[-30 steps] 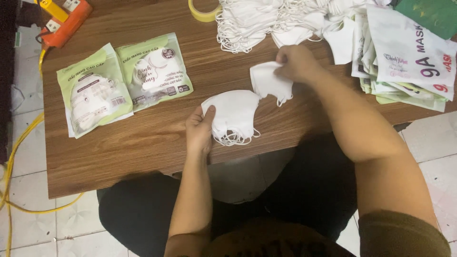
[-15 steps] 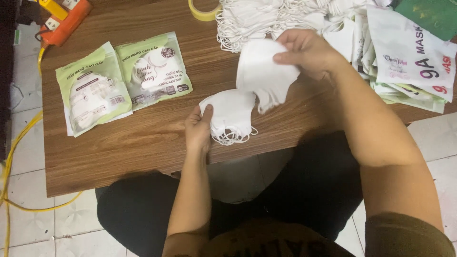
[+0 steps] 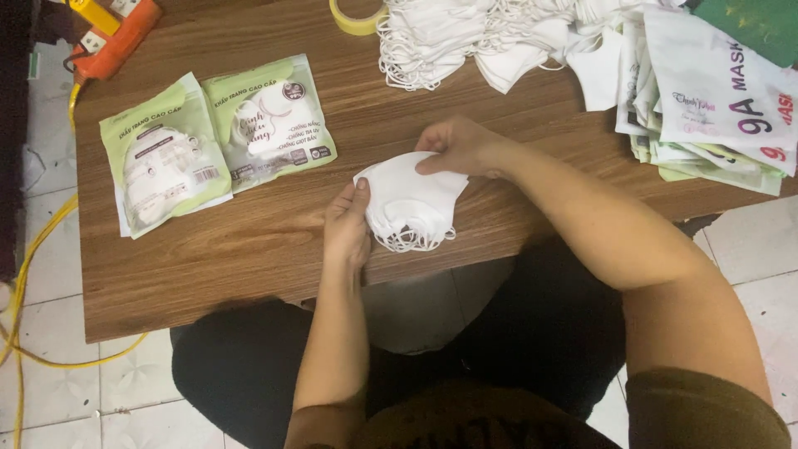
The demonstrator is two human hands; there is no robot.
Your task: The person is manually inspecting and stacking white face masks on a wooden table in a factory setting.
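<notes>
A small stack of white face masks (image 3: 411,204) lies near the front edge of the brown wooden table (image 3: 249,249), ear loops hanging over the near side. My left hand (image 3: 347,224) pinches the stack's left end. My right hand (image 3: 461,148) presses flat on the top mask at the stack's upper right. Both forearms reach in from below.
Two green-and-white sealed mask packets (image 3: 166,162) (image 3: 270,120) lie at the left. A big heap of loose white masks (image 3: 465,37) sits at the back, a yellow tape roll (image 3: 357,17) beside it. Empty printed bags (image 3: 715,91) pile up at the right. An orange tool (image 3: 112,37) lies at the top left, and a yellow cable (image 3: 25,274) runs over the tiled floor.
My right hand carried a single white mask from the back heap down onto the stack and now presses it flat. My left hand stayed at the stack's left end.
</notes>
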